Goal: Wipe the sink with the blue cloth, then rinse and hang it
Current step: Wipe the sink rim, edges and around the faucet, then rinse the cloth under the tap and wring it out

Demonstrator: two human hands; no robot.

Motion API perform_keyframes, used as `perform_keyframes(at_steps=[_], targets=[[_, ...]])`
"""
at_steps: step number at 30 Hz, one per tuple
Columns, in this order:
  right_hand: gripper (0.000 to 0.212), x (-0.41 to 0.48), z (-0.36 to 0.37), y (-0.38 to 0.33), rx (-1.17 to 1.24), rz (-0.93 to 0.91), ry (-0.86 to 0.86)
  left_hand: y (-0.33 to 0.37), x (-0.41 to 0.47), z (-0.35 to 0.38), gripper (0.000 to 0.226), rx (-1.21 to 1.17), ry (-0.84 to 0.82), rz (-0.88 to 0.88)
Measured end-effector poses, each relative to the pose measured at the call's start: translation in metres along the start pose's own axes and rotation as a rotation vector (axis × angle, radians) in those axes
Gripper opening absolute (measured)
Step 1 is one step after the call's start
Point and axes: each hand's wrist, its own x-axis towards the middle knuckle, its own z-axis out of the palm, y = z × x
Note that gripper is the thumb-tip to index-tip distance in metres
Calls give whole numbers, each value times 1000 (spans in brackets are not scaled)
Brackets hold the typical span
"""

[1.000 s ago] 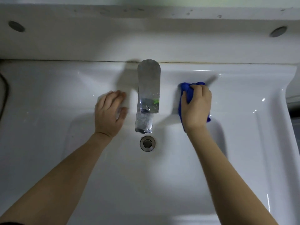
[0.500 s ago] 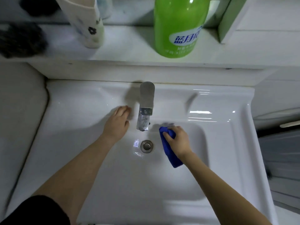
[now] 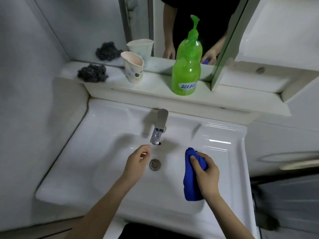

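Observation:
The white ceramic sink (image 3: pixel 96 135) fills the lower middle of the view, with a chrome faucet (image 3: pixel 158 128) at its back and a round metal drain (image 3: pixel 155 164) below the spout. My right hand (image 3: pixel 206 175) is shut on the bunched blue cloth (image 3: pixel 190 180), held over the right side of the basin. My left hand (image 3: pixel 138 163) hovers over the basin just left of the drain and below the spout, fingers loosely curled and holding nothing.
A shelf (image 3: pixel 155 90) behind the sink carries a green pump bottle (image 3: pixel 187 66), a pale floral cup (image 3: pixel 133 69) and a dark scouring pad (image 3: pixel 92 73). A mirror (image 3: pixel 198 23) stands above it. A grey wall closes the left side.
The camera has pulled back and up, so shelf and mirror show. My right hand with the cloth came off the back ledge down over the basin. My left hand left the ledge beside the faucet.

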Motion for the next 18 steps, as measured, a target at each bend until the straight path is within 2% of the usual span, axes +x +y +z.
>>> perform_keyframes(at_steps=[2,5,8,10,12,15,18], targets=[[15,-6,2,8,-7,31,-6,9,4,6,24,-184,28,-71],[17,-8,7,18,-7,77,-10,35,18,10,12,-467,52,-212],[15,-17,11,20,18,90,-15,48,39,12,7,-709,13,-291],[12,-19,28,22,59,132,55,50,63,5,9,-732,-120,-337],[8,-21,31,17,104,134,54,55,71,4,22,-734,-143,-370],[9,-17,36,12,123,159,82,65,80,-1,15,-759,-155,-399],[9,-21,52,12,123,178,94,72,94,-8,21,-861,-215,-441]])
